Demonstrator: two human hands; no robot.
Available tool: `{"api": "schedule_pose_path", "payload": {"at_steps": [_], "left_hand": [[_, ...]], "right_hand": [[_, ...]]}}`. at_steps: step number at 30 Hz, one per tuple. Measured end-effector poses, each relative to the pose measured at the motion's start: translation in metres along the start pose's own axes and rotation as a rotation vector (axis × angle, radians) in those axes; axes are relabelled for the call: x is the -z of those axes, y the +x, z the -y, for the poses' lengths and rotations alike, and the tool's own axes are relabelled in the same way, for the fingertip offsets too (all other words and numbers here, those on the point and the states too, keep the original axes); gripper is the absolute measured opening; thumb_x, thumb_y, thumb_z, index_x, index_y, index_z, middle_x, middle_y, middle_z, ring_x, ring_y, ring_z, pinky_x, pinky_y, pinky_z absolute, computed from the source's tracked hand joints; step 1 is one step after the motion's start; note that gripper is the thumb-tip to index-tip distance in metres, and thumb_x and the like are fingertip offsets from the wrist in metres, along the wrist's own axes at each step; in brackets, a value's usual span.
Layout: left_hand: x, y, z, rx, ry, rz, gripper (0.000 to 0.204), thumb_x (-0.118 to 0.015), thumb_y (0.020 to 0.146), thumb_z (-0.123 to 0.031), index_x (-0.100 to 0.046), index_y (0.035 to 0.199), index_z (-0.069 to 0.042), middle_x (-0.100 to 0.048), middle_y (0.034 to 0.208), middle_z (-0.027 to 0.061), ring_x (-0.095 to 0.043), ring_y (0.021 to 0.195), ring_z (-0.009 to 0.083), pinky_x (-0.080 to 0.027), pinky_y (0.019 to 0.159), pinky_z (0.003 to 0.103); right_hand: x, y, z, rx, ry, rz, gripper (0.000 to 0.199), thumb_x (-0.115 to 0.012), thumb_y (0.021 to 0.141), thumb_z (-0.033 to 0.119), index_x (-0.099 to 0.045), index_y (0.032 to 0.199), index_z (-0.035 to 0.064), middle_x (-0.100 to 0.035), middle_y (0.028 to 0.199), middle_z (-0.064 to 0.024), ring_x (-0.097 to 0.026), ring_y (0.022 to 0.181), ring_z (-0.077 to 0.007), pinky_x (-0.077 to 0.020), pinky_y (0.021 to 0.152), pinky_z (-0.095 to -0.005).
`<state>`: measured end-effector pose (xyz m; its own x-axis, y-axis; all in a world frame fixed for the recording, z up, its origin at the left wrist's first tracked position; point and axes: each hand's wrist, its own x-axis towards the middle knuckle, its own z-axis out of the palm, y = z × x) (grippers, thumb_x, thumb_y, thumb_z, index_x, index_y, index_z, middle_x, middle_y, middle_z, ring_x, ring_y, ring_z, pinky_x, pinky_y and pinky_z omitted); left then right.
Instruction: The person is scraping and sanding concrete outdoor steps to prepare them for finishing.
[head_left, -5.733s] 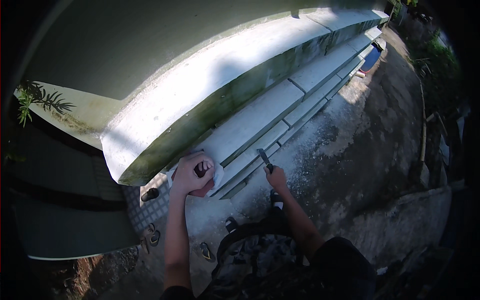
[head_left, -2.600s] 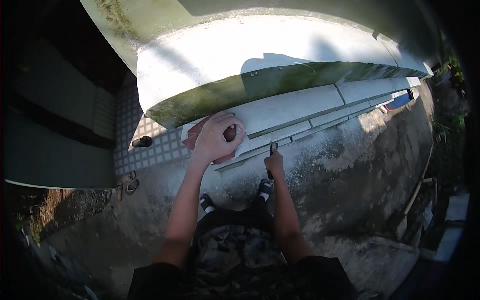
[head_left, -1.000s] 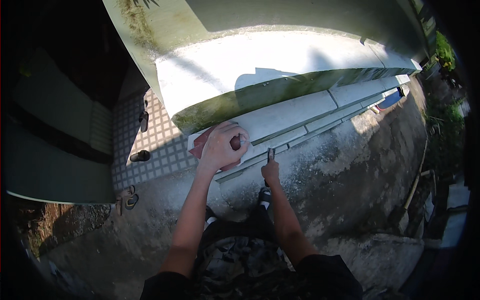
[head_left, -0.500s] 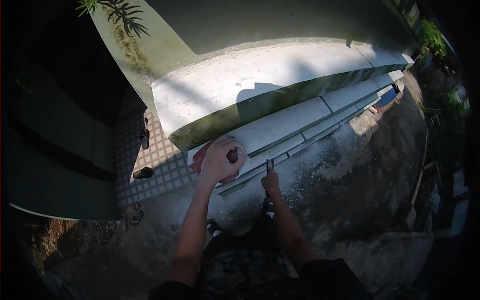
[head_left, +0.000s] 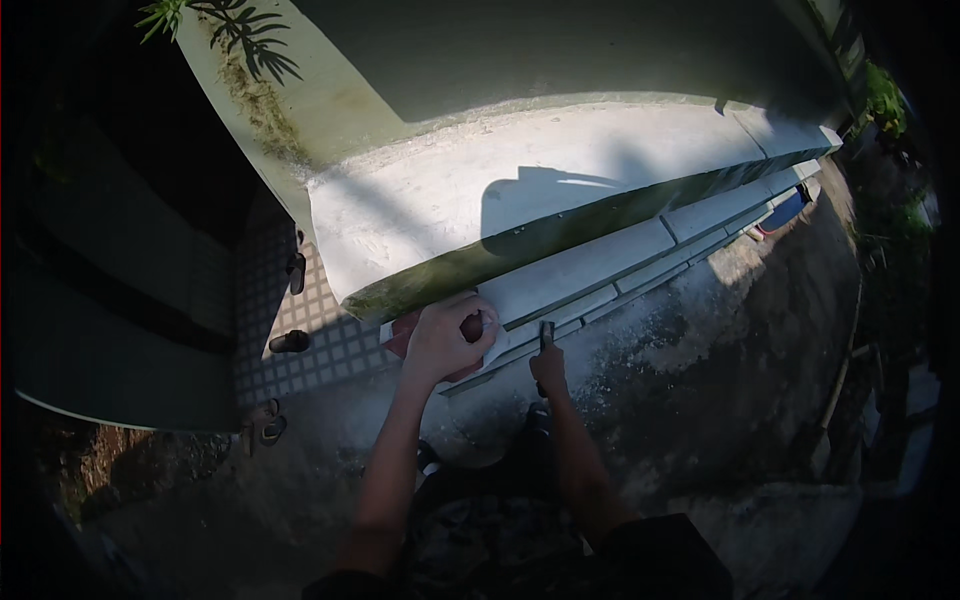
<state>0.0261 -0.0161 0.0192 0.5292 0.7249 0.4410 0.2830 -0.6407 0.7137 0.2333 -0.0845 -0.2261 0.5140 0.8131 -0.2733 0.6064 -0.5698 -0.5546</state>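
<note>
My left hand (head_left: 442, 338) is bent over the near end of a pale stepped ledge (head_left: 585, 270), thumb and fingers curled into a ring. A round reddish-brown patch (head_left: 472, 328) shows inside that ring; I cannot tell whether it is a separate object. Beneath the hand, a flat red slab-like piece (head_left: 400, 333) lies on the step, mostly covered. My right hand (head_left: 549, 371) is closed around a short dark-handled tool (head_left: 546, 335), its narrow greyish end pointing up and away beside the lower step. The tool's kind is unclear.
A higher whitewashed bench (head_left: 400, 225) runs along the wall. Dark sandals (head_left: 290, 342) lie on the chequered tiles (head_left: 325, 310) at left. A blue object (head_left: 785, 213) sits by the far end of the steps. Rough concrete ground (head_left: 690, 370) extends to the right.
The ledge and both hands sit slightly lower and farther right in view. The tool in my right hand stands a little more upright. My left hand stays over the red piece.
</note>
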Motion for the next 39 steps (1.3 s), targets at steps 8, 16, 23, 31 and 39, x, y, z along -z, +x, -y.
{"api": "schedule_pose_path", "payload": {"at_steps": [8, 16, 23, 31, 39], "left_hand": [[0.004, 0.002, 0.002, 0.047, -0.012, 0.009, 0.01, -0.064, 0.071, -0.014, -0.058, 0.078, -0.009, -0.059, 0.074, 0.0056, -0.06, 0.071, 0.0231, -0.048, 0.067, 0.031], [-0.003, 0.005, 0.002, 0.06, -0.054, 0.008, 0.01, -0.065, 0.066, -0.008, -0.056, 0.071, -0.006, -0.056, 0.069, 0.0058, -0.057, 0.068, 0.0217, -0.045, 0.066, 0.03], [-0.001, 0.004, 0.006, 0.041, -0.039, -0.011, 0.01, -0.065, 0.065, -0.007, -0.056, 0.071, -0.007, -0.056, 0.069, 0.0057, -0.054, 0.066, 0.0219, -0.044, 0.065, 0.031], [-0.006, 0.01, 0.002, -0.018, -0.031, 0.001, 0.01, -0.065, 0.065, -0.007, -0.057, 0.071, -0.006, -0.057, 0.069, 0.0063, -0.054, 0.067, 0.0218, -0.044, 0.064, 0.032], [-0.006, 0.008, 0.005, -0.037, -0.021, -0.006, 0.011, -0.066, 0.066, -0.008, -0.058, 0.073, -0.006, -0.057, 0.07, 0.0061, -0.053, 0.067, 0.0209, -0.044, 0.064, 0.031]], "right_hand": [[-0.003, -0.012, 0.002, -0.024, -0.01, 0.064, 0.078, -0.054, 0.068, 0.002, -0.023, 0.139, 0.0119, -0.059, 0.09, -0.0296, -0.059, 0.086, -0.0399, -0.0481, 0.075, -0.0458], [0.008, -0.021, -0.002, 0.075, 0.131, -0.067, 0.052, -0.06, 0.077, 0.021, -0.045, 0.12, -0.004, -0.061, 0.083, -0.0265, -0.063, 0.071, -0.0384, -0.0514, 0.061, -0.0429], [0.015, -0.03, -0.008, -0.178, 0.501, -0.089, 0.037, -0.051, 0.088, 0.03, -0.053, 0.093, -0.0068, -0.059, 0.064, -0.0173, -0.061, 0.053, -0.0266, -0.0478, 0.048, -0.037], [-0.012, 0.013, -0.07, 0.055, 0.313, -0.278, 0.028, -0.051, 0.087, 0.024, -0.056, 0.085, -0.0036, -0.06, 0.065, -0.0188, -0.061, 0.065, -0.0379, -0.0479, 0.056, -0.0438], [-0.015, 0.016, -0.06, 0.092, 0.13, -0.182, 0.036, -0.052, 0.086, 0.03, -0.062, 0.08, -0.0034, -0.059, 0.072, -0.0247, -0.057, 0.074, -0.0439, -0.0443, 0.061, -0.0466]]}}
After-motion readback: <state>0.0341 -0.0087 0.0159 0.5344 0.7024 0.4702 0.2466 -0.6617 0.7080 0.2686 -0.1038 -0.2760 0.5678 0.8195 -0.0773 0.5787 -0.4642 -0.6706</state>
